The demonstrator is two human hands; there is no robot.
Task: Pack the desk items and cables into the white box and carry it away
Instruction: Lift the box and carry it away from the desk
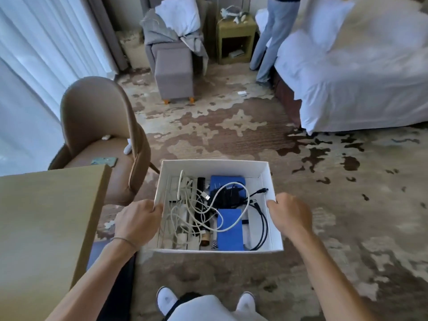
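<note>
The white box (214,166) hangs in front of me above the carpet, off the desk. My left hand (139,218) grips its left wall and my right hand (289,214) grips its right wall, thumbs inside the rim. Inside lie tangled white cables (185,212), black cables (262,228), two blue flat items (229,230), a black comb (201,184) and a black adapter (228,195).
The wooden desk (46,228) stands at my left. A tan chair (97,140) sits behind it by the curtains. A grey ottoman (173,77), a nightstand (236,40) and a person's legs (271,38) are ahead; a white bed (359,77) is at right. Patterned carpet lies ahead.
</note>
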